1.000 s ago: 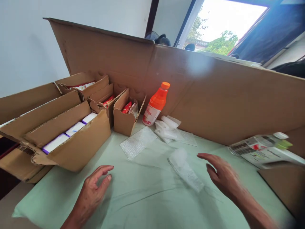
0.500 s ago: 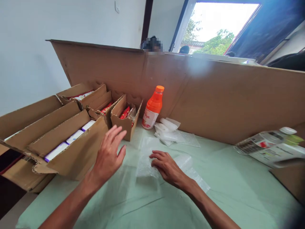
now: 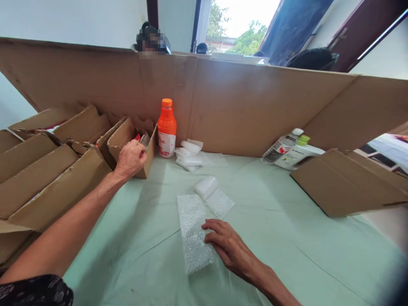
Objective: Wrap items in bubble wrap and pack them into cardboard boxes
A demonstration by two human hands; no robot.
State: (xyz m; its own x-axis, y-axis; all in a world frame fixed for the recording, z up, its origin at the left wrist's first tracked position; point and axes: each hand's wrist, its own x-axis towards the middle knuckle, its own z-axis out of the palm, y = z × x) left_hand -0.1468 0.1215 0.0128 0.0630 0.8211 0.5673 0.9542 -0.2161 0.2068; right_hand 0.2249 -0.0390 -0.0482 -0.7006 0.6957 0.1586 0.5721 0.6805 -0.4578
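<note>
My left hand point(image 3: 130, 159) reaches into the small cardboard box point(image 3: 148, 166) beside the orange bottle. Its fingers are curled inward, and whatever they grip is hidden by the hand. A bit of red packaging point(image 3: 137, 137) and a clear wrapper point(image 3: 145, 139) show just past the knuckles. A bubble wrap sheet point(image 3: 194, 238) lies flat on the green cloth in front of me. My right hand point(image 3: 228, 244) rests at that sheet's right edge, fingers apart and slightly bent, grasping nothing. A partly rolled piece of bubble wrap point(image 3: 206, 187) lies just beyond the sheet.
An orange bottle point(image 3: 167, 127) stands by folded bubble wrap point(image 3: 191, 155). More cardboard boxes point(image 3: 47, 170) crowd the left. Along the back runs a tall cardboard wall point(image 3: 242, 110). At right are a clear bottle point(image 3: 280, 146), a white container point(image 3: 298, 157) and a brown cardboard piece point(image 3: 344, 182).
My left hand has moved forward from above the table into the small box. My right hand stays by the bubble wrap sheet. The view has turned to the right.
</note>
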